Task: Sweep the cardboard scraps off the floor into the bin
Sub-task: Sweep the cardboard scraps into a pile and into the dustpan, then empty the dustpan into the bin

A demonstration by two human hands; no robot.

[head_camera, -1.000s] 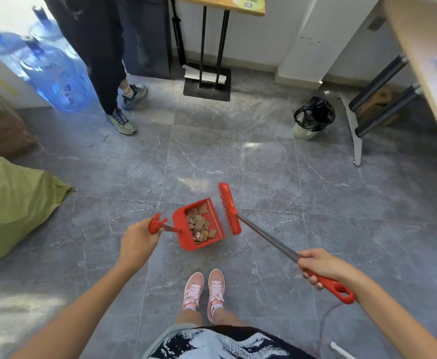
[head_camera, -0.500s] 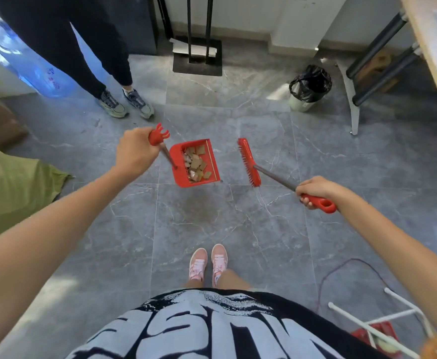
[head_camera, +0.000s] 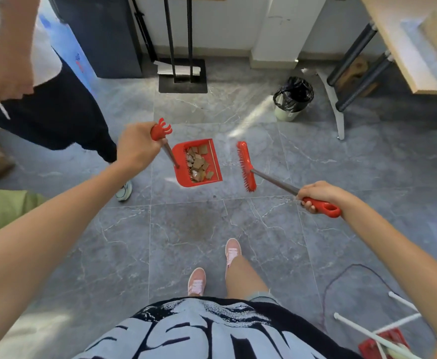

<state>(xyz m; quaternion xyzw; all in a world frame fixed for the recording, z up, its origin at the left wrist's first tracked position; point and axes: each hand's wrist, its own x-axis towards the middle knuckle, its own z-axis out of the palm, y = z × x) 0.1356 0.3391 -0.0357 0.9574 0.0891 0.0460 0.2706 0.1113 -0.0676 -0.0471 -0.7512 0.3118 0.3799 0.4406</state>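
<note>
Your right foot has stepped ahead of the left, and the bystander now crowds the left edge. Your left hand grips the dustpan by its handle, holding it up with the cardboard scraps heaped inside. Your right hand clasps the broom, its head just beside the pan. Open floor lies between the pan and the black-lined bin, which stands near a white table leg.

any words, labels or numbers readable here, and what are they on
Shirt: large white stylised letters, cut off by the frame edge; not readable.
Water bottle: small red print, too blurred to read.
Nothing else shows text.
</note>
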